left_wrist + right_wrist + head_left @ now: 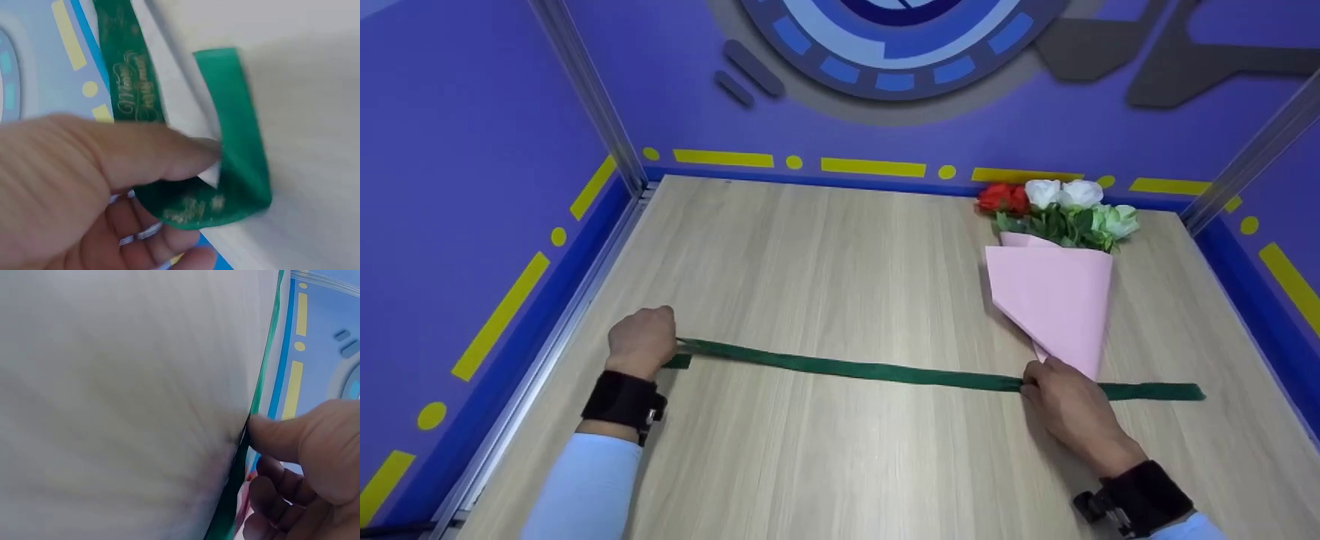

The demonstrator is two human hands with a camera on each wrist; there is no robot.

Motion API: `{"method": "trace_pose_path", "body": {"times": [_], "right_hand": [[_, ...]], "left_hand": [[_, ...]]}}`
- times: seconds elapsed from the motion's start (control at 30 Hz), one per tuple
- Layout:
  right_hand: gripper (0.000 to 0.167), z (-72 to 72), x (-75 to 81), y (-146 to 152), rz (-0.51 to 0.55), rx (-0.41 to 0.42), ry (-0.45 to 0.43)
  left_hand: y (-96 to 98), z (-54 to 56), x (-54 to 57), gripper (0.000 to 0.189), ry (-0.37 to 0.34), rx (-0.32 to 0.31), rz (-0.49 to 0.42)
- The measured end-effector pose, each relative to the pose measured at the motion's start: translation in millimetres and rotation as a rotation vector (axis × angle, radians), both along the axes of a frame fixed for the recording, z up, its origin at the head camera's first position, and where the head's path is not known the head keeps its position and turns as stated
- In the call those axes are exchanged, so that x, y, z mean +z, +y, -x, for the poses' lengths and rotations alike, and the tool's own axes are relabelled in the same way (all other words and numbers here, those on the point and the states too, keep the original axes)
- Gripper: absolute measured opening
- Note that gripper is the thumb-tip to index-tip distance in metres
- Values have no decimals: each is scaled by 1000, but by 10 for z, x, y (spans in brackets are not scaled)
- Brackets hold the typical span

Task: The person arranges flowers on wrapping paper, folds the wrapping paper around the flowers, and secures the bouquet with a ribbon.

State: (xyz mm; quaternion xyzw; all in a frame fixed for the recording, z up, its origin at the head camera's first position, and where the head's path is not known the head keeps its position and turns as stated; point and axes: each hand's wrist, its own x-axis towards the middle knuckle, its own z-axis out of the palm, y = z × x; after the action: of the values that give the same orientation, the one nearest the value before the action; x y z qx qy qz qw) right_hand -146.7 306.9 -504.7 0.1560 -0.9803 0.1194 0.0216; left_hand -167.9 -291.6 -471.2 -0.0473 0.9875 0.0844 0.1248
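Observation:
A long green ribbon [855,369] stretches across the table between my two hands. My left hand [643,341] grips it near its left end; in the left wrist view the thumb presses on the ribbon [239,129], which folds round below it and bears gold lettering. With my right hand [1072,409] I pinch the ribbon between thumb and fingers, and a short tail runs out past it to the right. Just beyond the right hand lies a bouquet in pink paper [1054,300], with a red rose [1003,198], white roses [1061,193] and a pale green one [1116,220].
The wooden tabletop [847,270] carries the bouquet at its right side. Blue panels [885,127] with yellow marks stand at the back and on both sides. Metal posts [592,97] rise at the back corners.

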Motion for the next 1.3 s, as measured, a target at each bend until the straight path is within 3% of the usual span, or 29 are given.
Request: {"method": "trace_pose_path", "body": {"times": [0.27, 0.57, 0.67, 0.83, 0.97, 1.1, 1.17, 1.3], "right_hand": [[8, 21, 12, 67, 9, -5, -33], [6, 50, 81, 203, 8, -125, -228], [6, 52, 119, 226, -11, -150, -274], [7, 36, 146, 257, 1, -158, -265], [10, 43, 127, 208, 36, -154, -199], [7, 46, 79, 140, 50, -106, -163], [5, 39, 60, 127, 44, -77, -172], [4, 19, 60, 145, 33, -73, -215]], "left_hand": [[-66, -62, 152, 13, -191, 49, -3], [-315, -49, 179, 19, -196, 180, -8], [-306, -83, 224, 19, -213, 175, -7], [-26, -151, 397, 24, -189, 112, 12], [397, -83, 455, 34, -63, 29, 4], [883, 24, 324, 14, 19, -126, -103], [1092, 51, 219, 9, -8, -202, -171], [1352, 45, 15, 26, -94, -291, -211]]}}
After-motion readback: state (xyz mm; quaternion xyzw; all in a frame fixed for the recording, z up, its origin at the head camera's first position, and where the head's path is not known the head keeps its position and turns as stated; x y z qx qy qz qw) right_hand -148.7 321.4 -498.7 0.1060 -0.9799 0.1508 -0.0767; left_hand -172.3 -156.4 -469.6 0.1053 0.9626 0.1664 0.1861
